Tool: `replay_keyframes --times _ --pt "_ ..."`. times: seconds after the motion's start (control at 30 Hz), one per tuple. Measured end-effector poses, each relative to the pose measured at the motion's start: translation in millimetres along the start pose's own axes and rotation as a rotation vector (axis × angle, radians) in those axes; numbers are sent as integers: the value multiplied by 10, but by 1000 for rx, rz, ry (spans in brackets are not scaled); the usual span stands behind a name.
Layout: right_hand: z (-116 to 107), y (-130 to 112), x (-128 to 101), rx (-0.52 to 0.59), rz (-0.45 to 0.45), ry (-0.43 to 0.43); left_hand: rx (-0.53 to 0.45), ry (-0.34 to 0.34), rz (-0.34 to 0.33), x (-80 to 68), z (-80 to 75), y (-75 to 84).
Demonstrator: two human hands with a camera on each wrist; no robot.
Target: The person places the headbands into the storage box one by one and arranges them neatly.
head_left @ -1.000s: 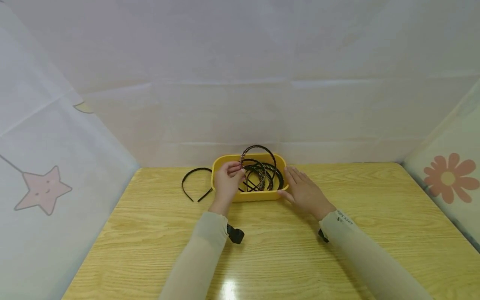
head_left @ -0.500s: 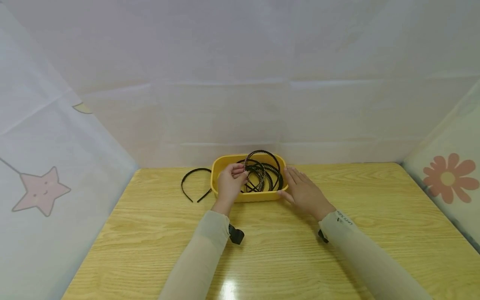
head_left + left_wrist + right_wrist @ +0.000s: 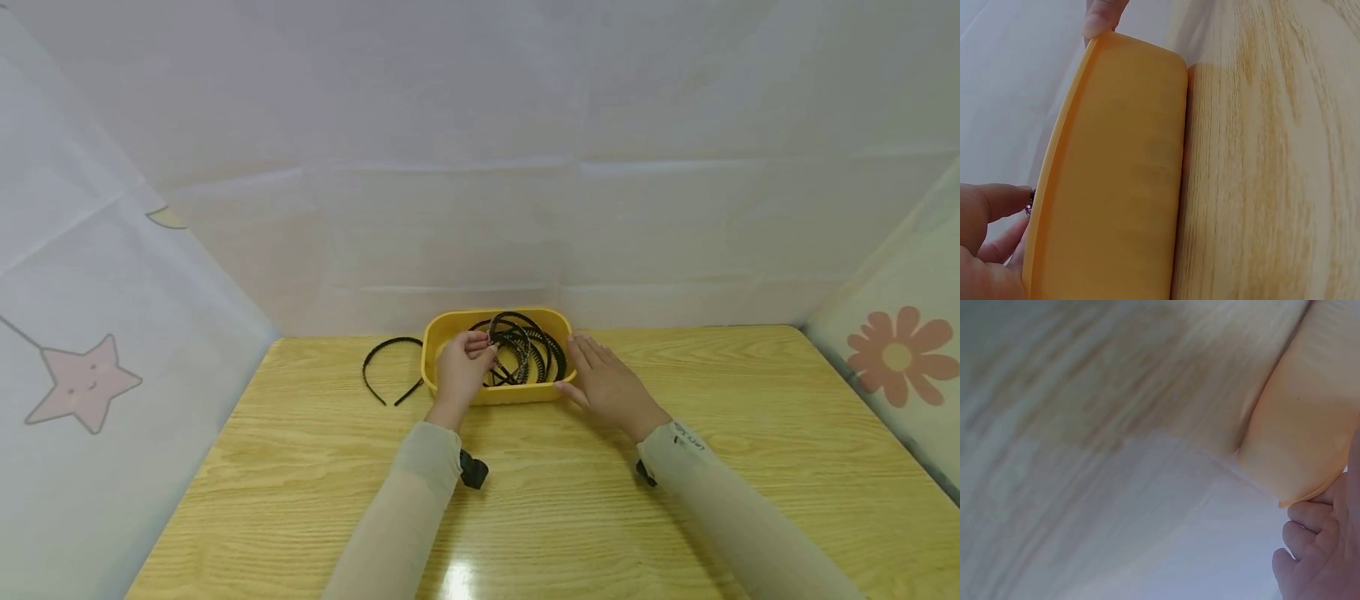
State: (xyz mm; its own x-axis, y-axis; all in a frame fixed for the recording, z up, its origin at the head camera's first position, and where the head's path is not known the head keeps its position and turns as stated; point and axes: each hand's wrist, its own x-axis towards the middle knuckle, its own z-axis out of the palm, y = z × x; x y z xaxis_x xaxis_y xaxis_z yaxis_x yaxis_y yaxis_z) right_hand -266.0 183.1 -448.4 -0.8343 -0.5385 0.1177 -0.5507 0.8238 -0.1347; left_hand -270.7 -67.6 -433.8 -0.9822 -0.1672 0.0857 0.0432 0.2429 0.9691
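Note:
My left hand [image 3: 461,371] is over the left part of a yellow bin [image 3: 498,398]. Its thumb and fingers pinch one side of a dark, patterned headband [image 3: 515,315] that arches over the bin's contents. In the left wrist view, a small purplish-black piece of the headband [image 3: 1030,203] shows at the fingertips, and the bin wall hides the rest. Several black headbands [image 3: 558,358] lie tangled inside the bin. My right hand [image 3: 611,385] rests against the bin's right end with fingers straight and the thumb at the front corner of the rim.
A thin black headband [image 3: 366,367] lies on the wooden table [image 3: 555,517] just left of the bin. White sheeting [image 3: 465,225] stands close behind the table, with printed side panels at left and right.
My left hand has moved slightly right and lowered the pinched headband, so its arch now sits down among the others in the bin. The right hand stays in place.

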Motion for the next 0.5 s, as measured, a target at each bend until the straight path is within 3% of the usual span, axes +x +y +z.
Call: replay_keyframes --times 0.13,0.3,0.5 --pt "6 2 2 -3 -4 7 83 29 44 -9 -6 -6" --pt "2 -2 1 -13 -8 14 92 49 82 -27 -9 -3" --pt "-4 -4 -1 -19 -10 13 124 -9 188 -84 -10 -29"
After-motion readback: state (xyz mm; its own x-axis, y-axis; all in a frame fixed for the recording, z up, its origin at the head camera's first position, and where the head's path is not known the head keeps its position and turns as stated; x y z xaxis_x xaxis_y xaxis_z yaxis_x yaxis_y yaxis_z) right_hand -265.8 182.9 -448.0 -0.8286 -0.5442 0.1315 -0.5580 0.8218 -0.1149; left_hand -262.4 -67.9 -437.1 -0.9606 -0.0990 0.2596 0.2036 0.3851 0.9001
